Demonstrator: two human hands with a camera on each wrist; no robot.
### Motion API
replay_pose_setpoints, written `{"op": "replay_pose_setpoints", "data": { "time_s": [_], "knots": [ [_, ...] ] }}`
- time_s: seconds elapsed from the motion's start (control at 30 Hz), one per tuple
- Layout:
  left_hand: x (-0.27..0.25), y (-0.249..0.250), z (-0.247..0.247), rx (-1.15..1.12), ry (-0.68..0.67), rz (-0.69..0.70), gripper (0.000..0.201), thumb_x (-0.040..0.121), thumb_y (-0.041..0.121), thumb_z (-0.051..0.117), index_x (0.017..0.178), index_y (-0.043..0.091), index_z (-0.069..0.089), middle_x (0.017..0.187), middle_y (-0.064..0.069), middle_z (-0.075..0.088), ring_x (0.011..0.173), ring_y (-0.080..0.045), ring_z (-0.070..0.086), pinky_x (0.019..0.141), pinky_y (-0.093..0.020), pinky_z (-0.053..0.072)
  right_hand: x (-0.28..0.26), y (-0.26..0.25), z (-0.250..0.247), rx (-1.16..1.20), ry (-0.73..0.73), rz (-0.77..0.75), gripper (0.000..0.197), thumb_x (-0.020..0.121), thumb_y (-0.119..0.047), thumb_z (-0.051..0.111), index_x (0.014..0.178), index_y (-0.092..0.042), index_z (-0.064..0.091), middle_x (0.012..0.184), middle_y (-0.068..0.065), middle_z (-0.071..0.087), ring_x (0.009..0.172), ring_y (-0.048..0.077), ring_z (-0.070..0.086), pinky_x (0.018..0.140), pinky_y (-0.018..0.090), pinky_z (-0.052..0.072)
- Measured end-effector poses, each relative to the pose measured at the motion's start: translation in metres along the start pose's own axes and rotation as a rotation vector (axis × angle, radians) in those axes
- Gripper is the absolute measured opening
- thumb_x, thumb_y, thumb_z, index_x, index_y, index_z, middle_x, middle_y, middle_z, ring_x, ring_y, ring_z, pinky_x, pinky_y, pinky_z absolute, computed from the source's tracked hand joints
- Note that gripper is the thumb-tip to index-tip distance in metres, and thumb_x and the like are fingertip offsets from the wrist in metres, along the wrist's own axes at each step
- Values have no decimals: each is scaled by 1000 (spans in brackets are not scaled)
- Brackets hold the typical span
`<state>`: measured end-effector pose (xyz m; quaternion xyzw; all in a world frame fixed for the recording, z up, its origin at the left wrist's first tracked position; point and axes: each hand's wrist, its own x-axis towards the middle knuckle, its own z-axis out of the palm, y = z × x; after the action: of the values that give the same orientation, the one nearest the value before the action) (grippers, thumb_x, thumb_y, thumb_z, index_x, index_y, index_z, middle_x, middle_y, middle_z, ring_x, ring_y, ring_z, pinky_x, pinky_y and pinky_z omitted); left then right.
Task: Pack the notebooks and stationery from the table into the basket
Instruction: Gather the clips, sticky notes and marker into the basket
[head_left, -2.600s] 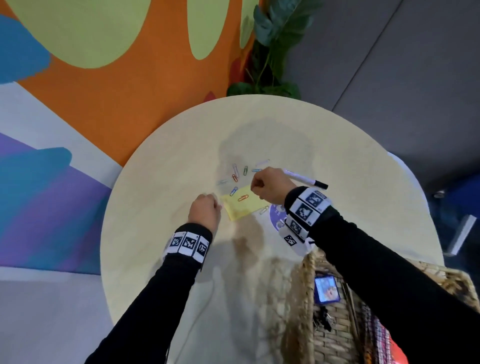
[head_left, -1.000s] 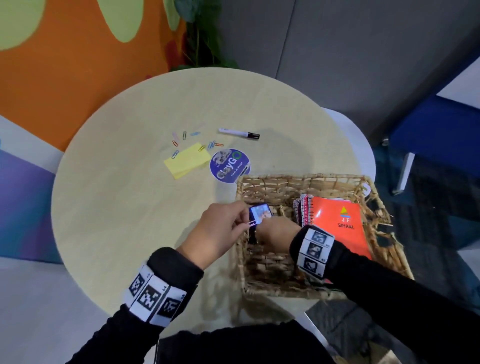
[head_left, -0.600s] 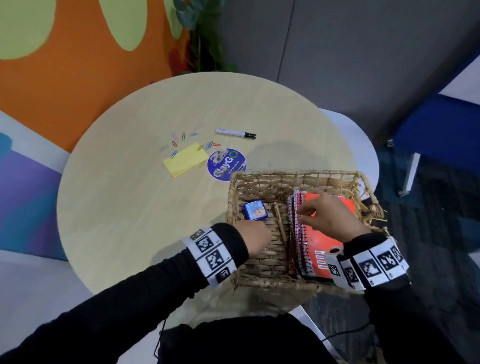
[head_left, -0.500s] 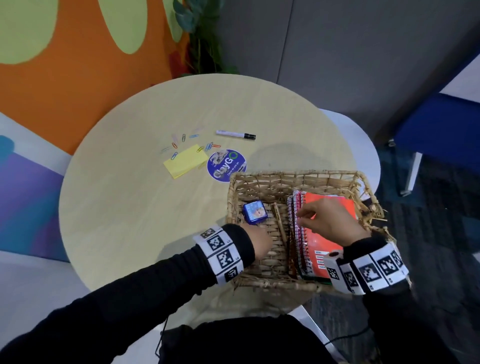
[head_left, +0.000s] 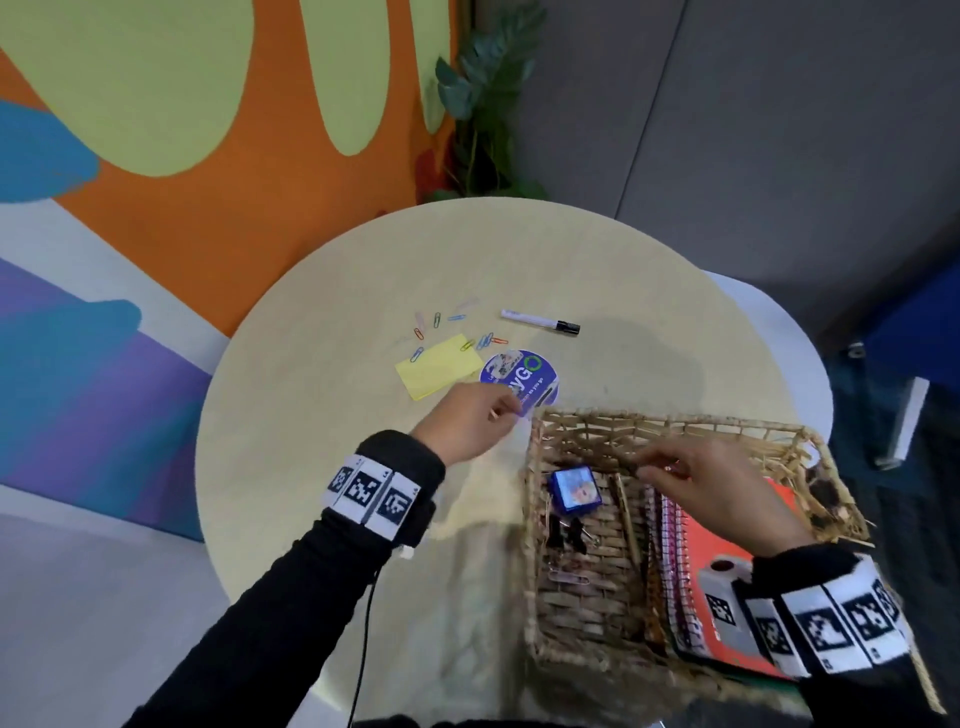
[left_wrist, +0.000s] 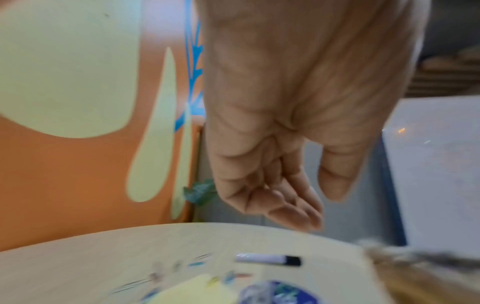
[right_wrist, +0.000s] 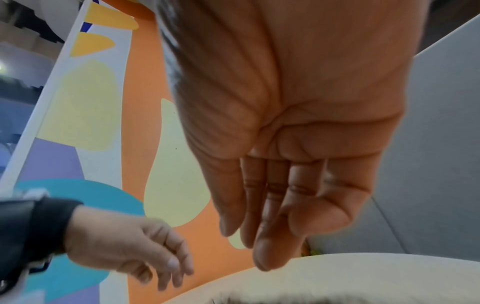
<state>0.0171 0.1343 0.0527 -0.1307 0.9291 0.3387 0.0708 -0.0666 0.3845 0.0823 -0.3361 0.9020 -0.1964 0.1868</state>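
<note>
Round pale table (head_left: 322, 415) with a wicker basket (head_left: 587, 613) standing at its near right edge, partly overhanging. Left hand (head_left: 470, 423) hangs over the table just left of the basket's far left corner, fingers loosely curled and relaxed, holding nothing; the left wrist view shows the same: palm (left_wrist: 298, 102) bare, fingers slack, nothing between them. Its fingertips are next to a round blue sticker (head_left: 522, 379) lying flat on the table; contact with the sticker cannot be told. Right hand (head_left: 722, 493) hovers over the middle of the basket, fingers extended and close together, slightly bent, gripping nothing; the right wrist view confirms a bare palm (right_wrist: 298, 123) with straight fingers. In the basket: spiral notebooks (head_left: 670, 561) standing on edge along the right side, an orange notebook (head_left: 717, 545) outermost and partly under the right wrist; in the left compartment a small blue box (head_left: 574, 491), black binder clips (head_left: 569, 532) just below it, and a pink paper clip (head_left: 569, 578) nearer the front. On the table: a yellow pad of sticky notes (head_left: 439, 366) just left of the sticker, coloured paper clips (head_left: 441, 325) scattered beyond and beside the pad, and a white marker with a black cap (head_left: 540, 321) lying apart to their right. Both wrists carry black-and-white patterned bands over black sleeves
</note>
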Motion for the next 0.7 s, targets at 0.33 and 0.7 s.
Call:
{"op": "replay_pose_setpoints", "data": {
  "time_s": [0.33,0.7],
  "knots": [
    [67,-149,-38,57,251,-431,27,91,12,52,115,6,63,115,-15,68,108,-30,61,91,-33,48,164,-96,-6,-101,-84,-266,11,86,-11,62,90,-7,72,100,0,74,91,10,59,64,10,43],
    [127,-176,-25,-124,248,-534,22,86,27,63,92,7,67,102,-10,68,96,-28,63,75,-30,47,322,-110,87,-415,-359,-189,25,90,-4,46,103,-5,68,110,14,68,103,31,62,87,36,49]
  ]
}}
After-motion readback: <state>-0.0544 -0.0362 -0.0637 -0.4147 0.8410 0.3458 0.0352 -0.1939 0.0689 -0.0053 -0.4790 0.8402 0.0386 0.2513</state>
